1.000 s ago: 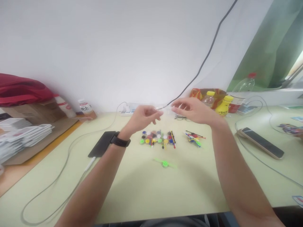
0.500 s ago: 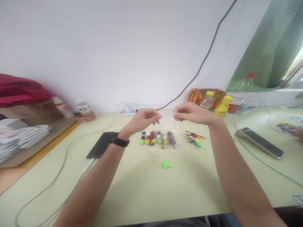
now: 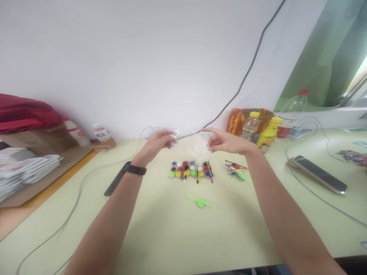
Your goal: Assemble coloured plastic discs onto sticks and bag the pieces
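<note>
Above the far part of the table, a clear, crinkled plastic bag [image 3: 199,147] stretches between my hands. My left hand [image 3: 159,144], wearing a black watch on its wrist, is closed at the fingertips on clear plastic on one side. With thumb and bent fingers, my right hand [image 3: 225,141] pinches the bag's other side, its index finger held out straight. Below the bag lie rows of small coloured round discs [image 3: 178,173] with thin coloured sticks [image 3: 197,173] across them. Nearer to me is a bright green disc [image 3: 200,203] with two pale green blades.
A pile of coloured plastic sticks [image 3: 235,170] lies right of the discs. A phone [image 3: 319,175] and cables are at the right, a dark flat device [image 3: 114,184] by my left wrist. Bottles [image 3: 250,124] stand along the wall; white trays [image 3: 40,168] are stacked far left.
My hands have moved apart, the left one further left. The plastic bag has lifted off the discs and now hangs crumpled between the hands. My right index finger has straightened.
</note>
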Tool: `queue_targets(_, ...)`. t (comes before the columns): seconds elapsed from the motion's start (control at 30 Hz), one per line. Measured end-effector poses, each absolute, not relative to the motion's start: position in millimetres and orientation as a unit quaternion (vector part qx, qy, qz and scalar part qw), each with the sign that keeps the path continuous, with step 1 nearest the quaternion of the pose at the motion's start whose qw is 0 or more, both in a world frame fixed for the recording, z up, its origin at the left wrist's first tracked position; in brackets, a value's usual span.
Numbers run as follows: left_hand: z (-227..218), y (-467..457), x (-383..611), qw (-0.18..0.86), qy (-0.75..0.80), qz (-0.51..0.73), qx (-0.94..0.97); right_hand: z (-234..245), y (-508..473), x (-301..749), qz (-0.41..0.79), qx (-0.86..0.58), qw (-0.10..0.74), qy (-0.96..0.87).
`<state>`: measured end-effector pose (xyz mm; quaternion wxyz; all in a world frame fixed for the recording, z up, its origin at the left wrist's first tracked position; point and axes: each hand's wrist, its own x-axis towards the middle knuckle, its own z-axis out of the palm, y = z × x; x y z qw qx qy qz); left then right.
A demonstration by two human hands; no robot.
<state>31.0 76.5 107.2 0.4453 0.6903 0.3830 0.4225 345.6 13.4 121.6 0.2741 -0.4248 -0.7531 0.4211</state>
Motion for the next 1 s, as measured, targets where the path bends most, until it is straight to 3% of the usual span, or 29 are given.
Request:
queue_targets(0.13,105.2,77.2,26.9,0.417,0.375,0.363,0.744,117.9,17.0,347.6,0.392,-0.439,0.271,-0.762)
queue_targets(0.23,102.1,78.6,29.1,0.407,0.381,0.350,0.753,108.0,27.8,344.8,0.341,-0.451,0.317,-0.761)
queue_targets(0.4,95.4,82.9,33.7,0.411,0.408,0.391,0.715,89.5,50.8,335.2,0.078,-0.533,0.411,-0.736)
queue_targets(0.5,93.5,82.9,37.5,0.435,0.399,0.407,0.697,83.5,56.6,325.1,0.016,-0.481,0.409,-0.775)
queue_targets(0.63,92.5,80.4,40.7,0.476,0.361,0.416,0.685,77.7,57.3,309.4,0.085,-0.510,0.434,-0.738)
queue_targets(0.83,90.9,79.4,39.6,0.486,0.342,0.414,0.689,75.5,58.9,298.4,0.387,-0.498,0.535,-0.562)
queue_targets(1.0,88.9,77.3,46.0,0.484,0.357,0.432,0.672,77.9,61.7,302.8,0.529,-0.445,0.551,-0.468)
